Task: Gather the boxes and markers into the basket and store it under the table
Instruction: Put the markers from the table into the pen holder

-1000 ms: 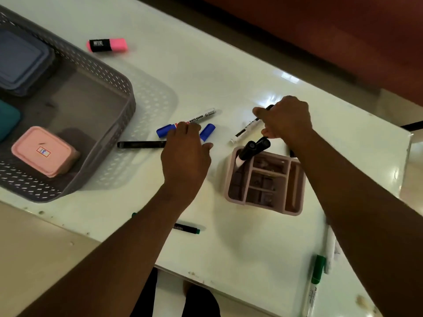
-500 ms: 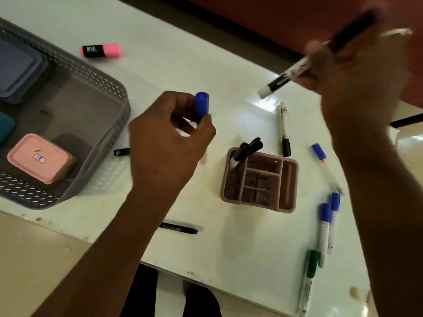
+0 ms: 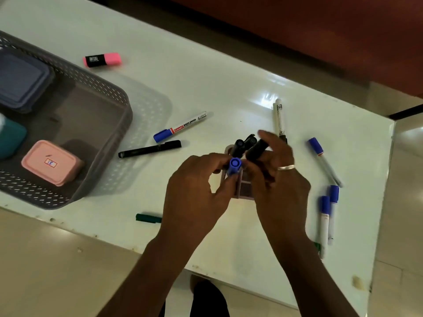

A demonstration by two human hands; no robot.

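My left hand [image 3: 196,197] holds a blue-capped marker [image 3: 234,167] upright over the pink holder [image 3: 245,191], which my hands mostly hide. My right hand [image 3: 279,184] grips a black-capped marker [image 3: 256,149] just above the same holder. Two black markers [image 3: 243,144] stand in it. The grey basket [image 3: 109,143] at the left holds a pink box [image 3: 51,164], a dark blue box [image 3: 20,81] and a teal box [image 3: 10,139]. Loose on the table lie a blue whiteboard marker [image 3: 180,126], a black pen [image 3: 150,149] and a pink highlighter [image 3: 102,59].
More markers lie on the white table [image 3: 206,76]: a white one [image 3: 279,117] behind the holder, a blue-capped one [image 3: 324,161] to the right, two blue-capped ones [image 3: 328,216] near the right edge, a green pen [image 3: 147,218] by my left wrist. Tiled floor surrounds the table.
Both hands came down and together over the pink holder. The right hand lowered its black-capped marker from high at the right; the left brought its blue-capped marker rightward.
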